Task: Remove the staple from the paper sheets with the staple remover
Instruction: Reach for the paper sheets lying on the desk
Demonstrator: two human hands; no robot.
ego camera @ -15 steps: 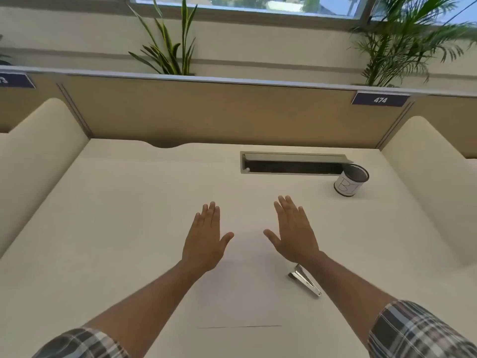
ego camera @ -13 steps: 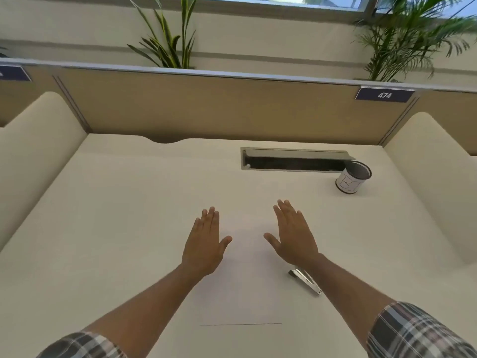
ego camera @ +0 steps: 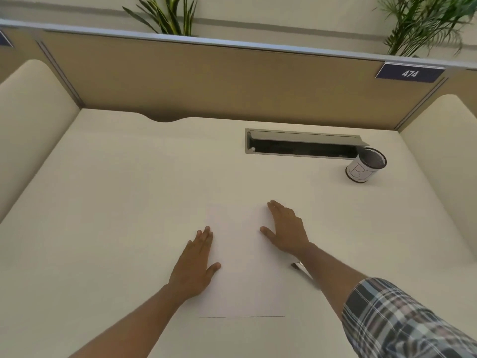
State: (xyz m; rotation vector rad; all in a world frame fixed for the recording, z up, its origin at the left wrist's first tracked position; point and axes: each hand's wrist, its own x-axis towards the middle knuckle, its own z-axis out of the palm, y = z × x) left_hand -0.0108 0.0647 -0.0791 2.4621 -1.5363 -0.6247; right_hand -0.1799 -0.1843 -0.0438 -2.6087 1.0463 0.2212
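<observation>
Left hand (ego camera: pixel 192 270): your grip is released, palm flat on the paper sheets' (ego camera: pixel 240 267) left edge.
Right hand (ego camera: pixel 286 228): released, flat at the right edge.
Staple remover (ego camera: pixel 299 266): on the surface (ego camera: pixel 116 202), mostly hidden under your right forearm.

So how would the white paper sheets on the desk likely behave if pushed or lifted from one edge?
The paper sheets lie flat and thin on the smooth desk, so they would probably slide easily when pushed. Lifted by one edge, they would likely droop. The left hand and right hand, spread at either side, could hold them in place.
</observation>
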